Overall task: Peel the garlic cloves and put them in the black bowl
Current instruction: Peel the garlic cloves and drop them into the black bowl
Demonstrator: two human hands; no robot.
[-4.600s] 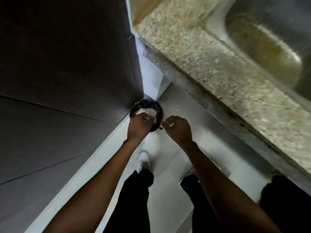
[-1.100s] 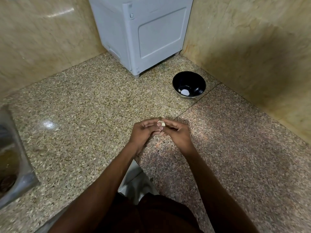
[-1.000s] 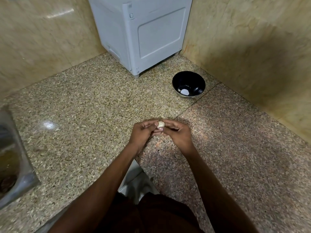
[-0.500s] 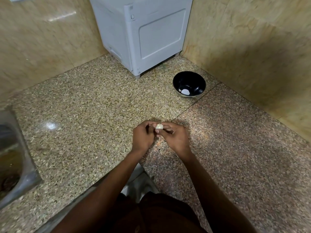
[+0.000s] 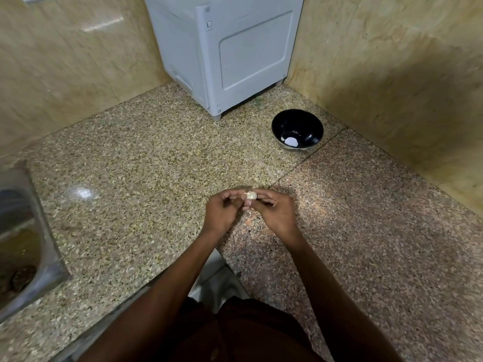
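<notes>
A steel sink (image 5: 18, 246) is set into the left edge of the granite desk (image 5: 136, 184), a grey appliance (image 5: 230, 50) stands in the far corner, and just right of it the black bowl (image 5: 297, 130) holds one pale peeled clove (image 5: 290, 141), nothing between it and the hands. Above the desk's near edge the left hand (image 5: 224, 211) and right hand (image 5: 274, 211) meet, fingertips curled, pinching a garlic clove (image 5: 251, 195). Since half a second ago the hands, clove and bowl have barely shifted.

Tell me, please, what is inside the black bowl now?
Inside the black bowl lies one pale white piece on the bottom, probably a peeled garlic clove, with a smaller white speck beside it. The near wall hides a small part of the bottom.
</notes>
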